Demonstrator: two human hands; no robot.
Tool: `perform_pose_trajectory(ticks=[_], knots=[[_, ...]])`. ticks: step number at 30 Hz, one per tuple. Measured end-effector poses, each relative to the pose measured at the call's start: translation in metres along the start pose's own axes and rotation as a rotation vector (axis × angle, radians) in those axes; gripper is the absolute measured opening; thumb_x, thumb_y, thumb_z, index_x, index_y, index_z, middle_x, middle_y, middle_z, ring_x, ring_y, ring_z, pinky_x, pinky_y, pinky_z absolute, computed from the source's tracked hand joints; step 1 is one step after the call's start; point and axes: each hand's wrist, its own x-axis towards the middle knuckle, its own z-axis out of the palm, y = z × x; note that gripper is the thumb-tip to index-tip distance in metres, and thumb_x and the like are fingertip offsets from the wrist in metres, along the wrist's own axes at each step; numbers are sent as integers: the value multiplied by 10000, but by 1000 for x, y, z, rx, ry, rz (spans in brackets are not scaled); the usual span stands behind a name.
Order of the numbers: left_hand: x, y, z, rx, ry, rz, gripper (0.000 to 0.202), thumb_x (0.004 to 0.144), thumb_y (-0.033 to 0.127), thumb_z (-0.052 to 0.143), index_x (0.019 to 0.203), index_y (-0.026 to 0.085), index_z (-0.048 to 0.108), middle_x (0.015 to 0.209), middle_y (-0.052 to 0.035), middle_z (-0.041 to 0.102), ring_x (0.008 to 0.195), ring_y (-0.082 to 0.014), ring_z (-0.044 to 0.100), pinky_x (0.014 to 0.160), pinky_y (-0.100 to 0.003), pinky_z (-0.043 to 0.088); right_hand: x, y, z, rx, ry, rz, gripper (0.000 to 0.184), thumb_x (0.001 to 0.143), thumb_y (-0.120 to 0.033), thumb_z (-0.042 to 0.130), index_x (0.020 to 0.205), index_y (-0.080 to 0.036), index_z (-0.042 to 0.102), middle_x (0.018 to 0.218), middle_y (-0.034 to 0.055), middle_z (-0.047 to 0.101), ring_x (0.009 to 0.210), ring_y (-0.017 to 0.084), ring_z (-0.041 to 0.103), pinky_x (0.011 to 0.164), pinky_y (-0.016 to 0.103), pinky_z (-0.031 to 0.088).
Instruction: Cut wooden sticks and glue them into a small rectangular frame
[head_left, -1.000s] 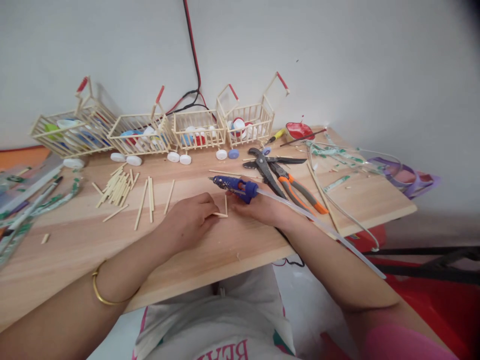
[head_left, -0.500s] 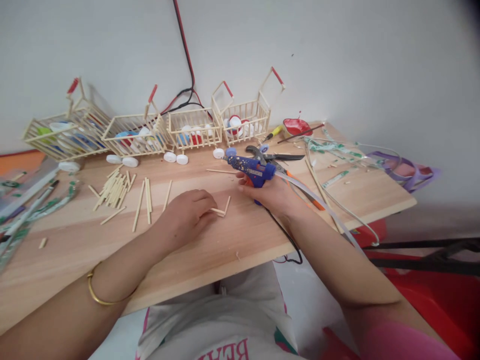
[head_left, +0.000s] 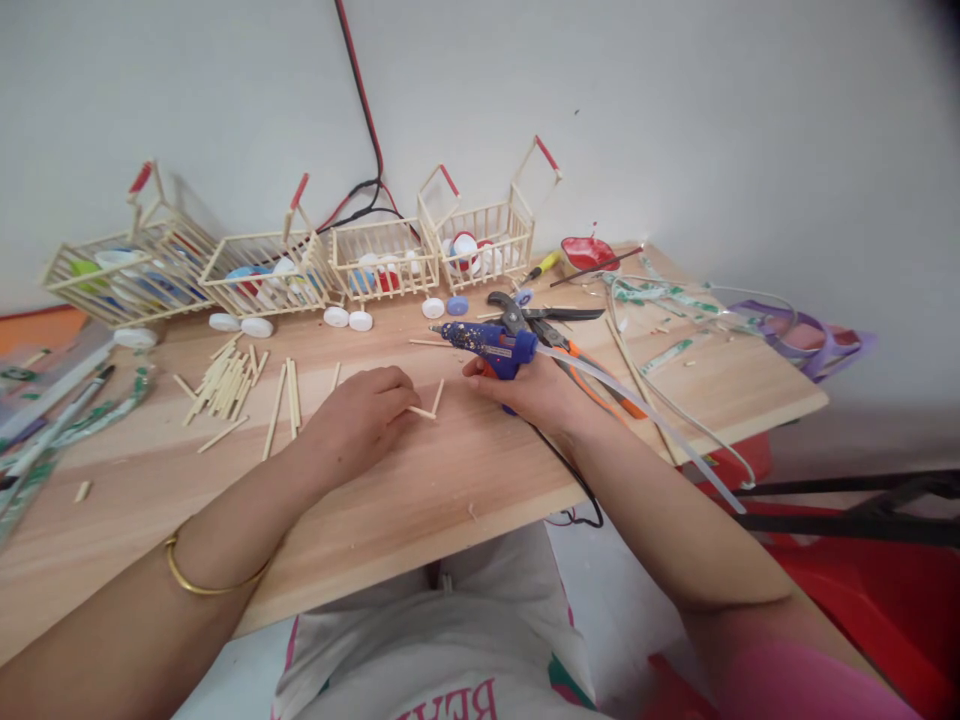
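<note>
My left hand (head_left: 364, 418) is closed on one end of a short wooden stick (head_left: 422, 411). A second stick (head_left: 439, 397) meets its other end at an angle, forming an L just above the table. In my right hand (head_left: 525, 390) is a blue hot glue gun (head_left: 487, 343), its nozzle pointing left and a clear glue stick (head_left: 637, 392) trailing out of its back. Left of my left hand lie a pile of short sticks (head_left: 226, 380) and a few longer sticks (head_left: 292, 392).
Along the wall stand several small stick-built carts (head_left: 386, 262) with bottle-cap wheels and caps inside. Pliers (head_left: 517, 318) and orange-handled cutters (head_left: 592, 375) lie behind my right hand. A red dish (head_left: 589, 253), plastic wrappers (head_left: 675, 295) and a white cable are at the right.
My left hand and the joined sticks have shifted slightly left and up. The glue gun has moved a little left and down, its nozzle still pointing left.
</note>
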Motion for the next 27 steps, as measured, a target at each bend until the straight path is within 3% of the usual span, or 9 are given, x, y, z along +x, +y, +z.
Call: perform_pose_trajectory(ticks=[6, 13, 16, 27], knots=[[-7, 3, -7, -54, 99, -4, 207, 853, 141, 426, 913, 158, 623, 936, -77, 611, 870, -180, 563, 762, -307, 457, -2, -1, 2, 14, -1, 45, 183, 721, -398, 630, 772, -224, 609, 658, -8, 619, 557, 136, 536, 517, 265, 413], [-4, 20, -1, 14, 259, 45, 164, 852, 128, 450, 931, 162, 589, 928, -76, 657, 845, -190, 561, 756, -336, 441, -2, -9, 12, 552, -150, 147, 293, 609, -320, 755, 723, -186, 522, 697, -16, 614, 539, 83, 501, 492, 222, 368], [-3, 24, 0, 87, 322, 61, 174, 844, 122, 460, 949, 159, 594, 921, -83, 662, 820, -195, 563, 735, -344, 436, -3, -10, 13, 668, -202, 168, 313, 596, -304, 775, 735, -172, 526, 683, -23, 593, 562, 79, 506, 498, 212, 358], [0, 31, 0, 184, 395, 138, 205, 842, 85, 459, 957, 161, 610, 881, -69, 677, 728, -175, 522, 671, -319, 435, -5, -12, 13, 690, -313, 103, 244, 635, -279, 759, 714, -170, 555, 612, -42, 547, 511, 67, 439, 485, 216, 328]])
